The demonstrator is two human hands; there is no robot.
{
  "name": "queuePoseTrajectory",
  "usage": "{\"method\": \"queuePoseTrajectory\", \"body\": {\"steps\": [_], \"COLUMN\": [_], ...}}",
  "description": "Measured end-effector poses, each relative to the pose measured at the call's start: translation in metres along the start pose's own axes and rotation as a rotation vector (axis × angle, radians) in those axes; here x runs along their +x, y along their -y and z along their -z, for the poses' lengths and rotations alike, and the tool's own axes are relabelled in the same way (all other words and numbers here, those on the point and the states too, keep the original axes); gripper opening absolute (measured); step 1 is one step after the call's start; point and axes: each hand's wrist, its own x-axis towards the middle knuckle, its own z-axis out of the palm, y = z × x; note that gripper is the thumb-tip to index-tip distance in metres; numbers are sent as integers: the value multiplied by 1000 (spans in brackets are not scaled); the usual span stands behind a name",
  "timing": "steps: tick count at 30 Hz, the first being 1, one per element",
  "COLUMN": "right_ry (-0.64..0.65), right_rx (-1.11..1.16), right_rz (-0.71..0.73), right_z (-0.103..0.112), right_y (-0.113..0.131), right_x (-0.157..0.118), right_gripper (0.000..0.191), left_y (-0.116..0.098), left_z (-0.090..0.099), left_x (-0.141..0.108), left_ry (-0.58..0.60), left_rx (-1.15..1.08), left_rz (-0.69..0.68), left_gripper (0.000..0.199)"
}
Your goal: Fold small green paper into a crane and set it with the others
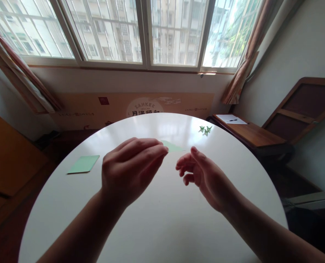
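Note:
My left hand is closed, pinching the left end of a pale green piece of paper above the white round table. The paper looks folded, and its left part is hidden behind my fingers. To its right, my right hand hovers with its fingers curled loosely and apart, holding nothing. A flat stack of green square paper lies at the table's left side. Toward the far right edge sit several small green folded paper shapes.
A wooden side table with a white sheet and a pen on it stands beyond the table's right edge. Behind the table are a printed banner and a barred window with curtains.

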Motion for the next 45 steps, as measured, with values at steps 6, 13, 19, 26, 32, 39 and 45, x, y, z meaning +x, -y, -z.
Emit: {"method": "queuePoseTrajectory", "body": {"steps": [6, 13, 19, 26, 32, 39, 45], "right_ry": [127, 135, 24, 22, -3, 29, 15], "right_rx": [291, 352, 77, -214, -297, -286, -247], "right_rz": [-239, -183, 99, 370, 431, 404, 395], "right_z": [0, 1, 3, -4, -8, -4, -3], "right_y": [8, 11, 7, 4, 2, -1, 0], "right_x": [2, 3, 2, -7, -11, -10, -10], "right_gripper": [47, 18, 17, 9, 9, 9, 2], "left_y": [-2, -7, -3, -9, -17, -14, -12], "left_z": [1, -3, -7, -6, -5, -7, -9], "left_x": [2, 2, 3, 7, 8, 9, 7], "left_ry": [32, 174, 161, 223, 291, 341, 371], "left_rx": [75, 21, -211, -589, -680, -786, -804], "left_rz": [-295, -303, 75, 548, 659, 780, 815], "left_gripper": [22, 19, 21, 13, 10, 8, 10]}}
